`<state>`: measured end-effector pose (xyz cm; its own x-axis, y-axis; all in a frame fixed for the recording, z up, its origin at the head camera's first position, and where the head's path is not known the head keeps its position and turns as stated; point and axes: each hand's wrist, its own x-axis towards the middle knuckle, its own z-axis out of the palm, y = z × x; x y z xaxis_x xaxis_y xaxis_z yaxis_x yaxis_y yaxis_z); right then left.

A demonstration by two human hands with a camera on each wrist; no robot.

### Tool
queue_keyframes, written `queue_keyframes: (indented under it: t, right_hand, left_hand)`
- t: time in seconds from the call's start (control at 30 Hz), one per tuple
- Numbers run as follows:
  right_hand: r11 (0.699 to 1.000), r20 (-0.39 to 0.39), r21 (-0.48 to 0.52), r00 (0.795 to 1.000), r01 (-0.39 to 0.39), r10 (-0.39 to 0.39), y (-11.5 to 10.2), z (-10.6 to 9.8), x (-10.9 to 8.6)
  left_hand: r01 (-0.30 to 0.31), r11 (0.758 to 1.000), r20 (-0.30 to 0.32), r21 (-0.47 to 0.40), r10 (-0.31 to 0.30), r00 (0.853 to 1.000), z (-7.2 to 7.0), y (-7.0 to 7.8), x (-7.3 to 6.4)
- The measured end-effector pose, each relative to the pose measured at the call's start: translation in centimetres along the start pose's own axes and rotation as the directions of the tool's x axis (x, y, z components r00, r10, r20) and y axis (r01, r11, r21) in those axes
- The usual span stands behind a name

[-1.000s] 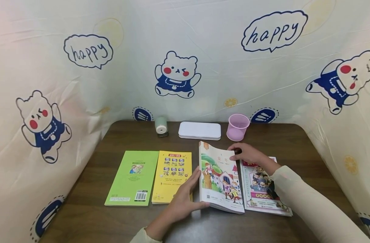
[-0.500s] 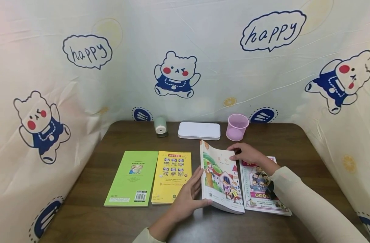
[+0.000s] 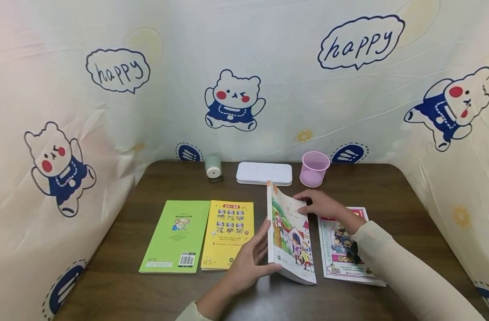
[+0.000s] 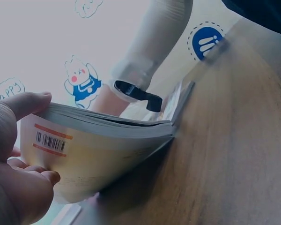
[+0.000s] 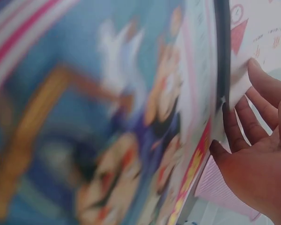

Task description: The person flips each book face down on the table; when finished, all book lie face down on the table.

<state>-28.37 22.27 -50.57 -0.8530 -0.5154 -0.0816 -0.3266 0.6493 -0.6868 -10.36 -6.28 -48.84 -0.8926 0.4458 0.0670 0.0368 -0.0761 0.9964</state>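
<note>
A thick white picture-cover book [image 3: 290, 240] stands tilted over the table, its left spine side raised. Along that spine my left hand [image 3: 246, 263] grips it, thumb at the near edge. In the left wrist view its fingers [image 4: 40, 173] lie against the back cover [image 4: 98, 159], which bears a barcode. My right hand [image 3: 325, 207] pinches the top right corner, thumb on the front cover; its other fingers go behind the far edge. A pink-bordered comic-style book [image 3: 341, 240] lies flat to the right, partly under my right forearm; it fills much of the right wrist view, blurred.
To the left lie a green book [image 3: 180, 245] and a yellow book [image 3: 224, 240], side by side. Along the table's back edge stand a small green cylinder with a white end [image 3: 213, 167], a flat white case [image 3: 264, 173] and a pink cup [image 3: 314, 169].
The white book has tipped up more steeply, and its right edge has shifted left, away from the comic-style book. My right hand has moved slightly left with it.
</note>
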Motion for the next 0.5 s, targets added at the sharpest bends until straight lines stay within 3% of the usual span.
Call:
queue_keyframes:
  t: [0.5]
  right_hand:
    - [0.994,-0.011,0.084,0.997,0.071,-0.071,-3.8,1.0,1.4]
  left_hand:
    - [-0.094,0.994,0.017,0.051,0.094,0.995,0.0,1.1,-0.3]
